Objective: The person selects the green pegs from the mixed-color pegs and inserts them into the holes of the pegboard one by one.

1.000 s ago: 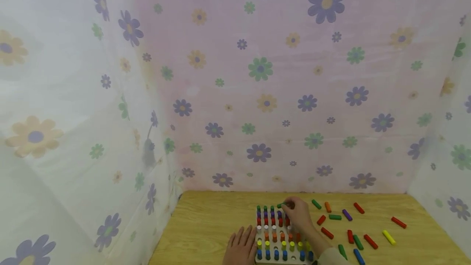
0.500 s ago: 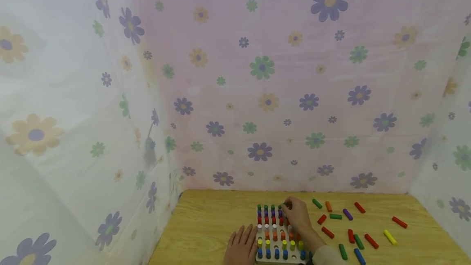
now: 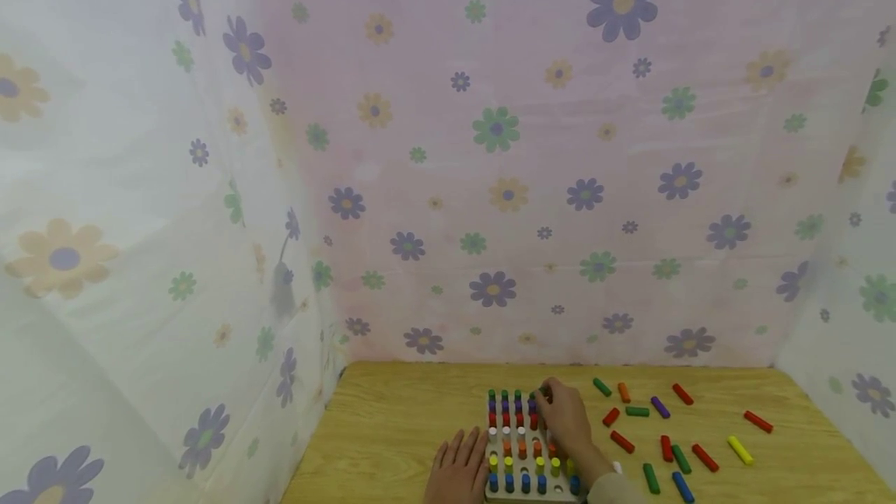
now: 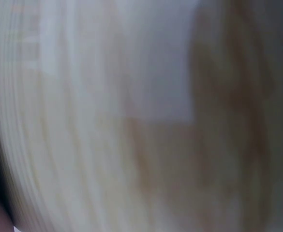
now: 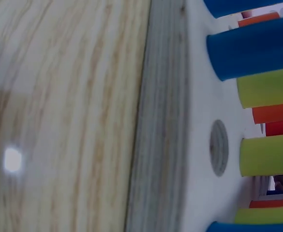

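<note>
**Wood-grained table (image 3: 392,418) was walled in by flowered sheets (image 3: 434,177)**

The table was bounded at its far edge by a pinkish sheet and at either side by paler ones, all printed with purple, green and orange flowers. A soft grey shadow (image 3: 283,292) was cast on the left sheet. In the right wrist view, yellowish grain was crossed by brown streaks, and a bright reflection (image 5: 12,160) was thrown back by the glossy surface; in the left wrist view, the grain was blurred.

At the near middle of the table a pegboard (image 3: 518,498) was set, its pale top filled with rows of upright pegs in green, purple, red, white, orange, yellow and blue. Its layered side and a round hole (image 5: 219,147) were shown close up.

The left hand (image 3: 458,469) was laid flat at the board's left edge, its fingers straight and slightly spread, with nothing held. The right hand (image 3: 565,418) was placed over the far right corner, its fingers bent and drawn together on a green peg (image 3: 543,390), mostly hidden, at the green row.

To the right, loose pegs (image 3: 705,457) were scattered, among them a yellow one (image 3: 740,450) and a blue one (image 3: 682,487).
</note>
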A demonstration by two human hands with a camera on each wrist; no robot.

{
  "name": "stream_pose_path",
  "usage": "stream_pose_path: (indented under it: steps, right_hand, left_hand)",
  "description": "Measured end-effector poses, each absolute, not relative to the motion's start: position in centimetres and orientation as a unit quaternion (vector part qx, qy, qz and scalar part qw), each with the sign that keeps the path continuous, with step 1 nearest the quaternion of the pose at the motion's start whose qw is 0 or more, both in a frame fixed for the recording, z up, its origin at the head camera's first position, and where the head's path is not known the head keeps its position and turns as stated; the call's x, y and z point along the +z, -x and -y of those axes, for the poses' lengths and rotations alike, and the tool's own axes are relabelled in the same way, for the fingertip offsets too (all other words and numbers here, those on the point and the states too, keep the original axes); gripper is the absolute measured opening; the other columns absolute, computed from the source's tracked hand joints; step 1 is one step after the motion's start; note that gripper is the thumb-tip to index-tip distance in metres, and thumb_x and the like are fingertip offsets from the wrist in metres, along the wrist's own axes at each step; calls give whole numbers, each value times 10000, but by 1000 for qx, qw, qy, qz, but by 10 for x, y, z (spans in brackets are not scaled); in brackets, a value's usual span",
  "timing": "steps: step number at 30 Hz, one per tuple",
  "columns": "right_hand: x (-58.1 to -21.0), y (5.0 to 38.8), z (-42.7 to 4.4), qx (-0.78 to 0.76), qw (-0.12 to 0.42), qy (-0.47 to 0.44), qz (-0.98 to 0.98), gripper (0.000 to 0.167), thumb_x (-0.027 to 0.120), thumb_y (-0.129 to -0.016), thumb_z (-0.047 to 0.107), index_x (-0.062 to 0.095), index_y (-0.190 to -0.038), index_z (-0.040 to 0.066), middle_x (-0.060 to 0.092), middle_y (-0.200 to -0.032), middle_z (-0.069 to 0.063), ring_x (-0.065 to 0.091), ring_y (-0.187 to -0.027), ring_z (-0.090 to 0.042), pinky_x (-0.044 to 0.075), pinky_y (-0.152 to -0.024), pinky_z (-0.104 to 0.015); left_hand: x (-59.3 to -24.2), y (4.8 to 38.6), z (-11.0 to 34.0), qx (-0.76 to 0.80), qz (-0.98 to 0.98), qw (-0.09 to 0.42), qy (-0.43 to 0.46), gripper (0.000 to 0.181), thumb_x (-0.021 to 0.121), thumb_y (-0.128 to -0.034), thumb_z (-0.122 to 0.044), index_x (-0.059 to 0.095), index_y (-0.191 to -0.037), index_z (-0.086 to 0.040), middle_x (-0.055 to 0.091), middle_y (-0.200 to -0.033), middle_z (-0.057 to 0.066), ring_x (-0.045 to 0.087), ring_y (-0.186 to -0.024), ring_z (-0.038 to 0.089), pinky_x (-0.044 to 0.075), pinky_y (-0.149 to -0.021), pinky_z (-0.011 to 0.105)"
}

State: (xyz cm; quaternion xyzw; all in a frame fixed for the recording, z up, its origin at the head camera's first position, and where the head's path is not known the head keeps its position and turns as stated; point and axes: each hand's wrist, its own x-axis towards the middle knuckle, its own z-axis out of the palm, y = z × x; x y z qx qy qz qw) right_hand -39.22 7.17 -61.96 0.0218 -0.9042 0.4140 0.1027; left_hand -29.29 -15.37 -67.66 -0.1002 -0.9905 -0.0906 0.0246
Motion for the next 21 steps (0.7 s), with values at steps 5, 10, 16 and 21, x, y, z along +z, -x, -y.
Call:
stream_pose_path:
  steps: [5,10,16,21]
  right_hand:
    - [-619,390,-70,391,110,-28,913,106,723,-958,142,701,-988,42,691,-816,-11,616,-679,-121,544,-567,-308]
    - [-621,392,-70,382,114,-33,916,93,723,-960,146,708,-992,60,693,-816,4,614,-688,-105,547,-585,-304]
    - [-623,394,-71,370,117,-51,920,96,726,-955,141,727,-1006,60,701,-824,12,624,-696,-102,561,-599,-318]
    - [-620,392,-73,369,121,-75,918,159,730,-948,117,750,-1066,13,737,-871,-29,669,-725,-142,598,-624,-356]
  left_hand:
    - [-677,294,154,-87,991,25,101,680,80,-1068,-637,416,-1581,-343,447,-1587,-87,410,-1464,258,344,-1192,518]
    - [-679,294,155,-91,990,29,99,700,57,-1065,-636,442,-1567,-338,467,-1573,-83,430,-1449,267,357,-1181,520]
    - [-679,292,155,-97,990,31,101,686,68,-1070,-631,437,-1570,-341,462,-1577,-88,433,-1448,274,356,-1182,520]
    - [-680,293,155,-92,990,38,103,673,69,-1071,-628,426,-1573,-356,463,-1575,-93,442,-1442,273,363,-1180,516]
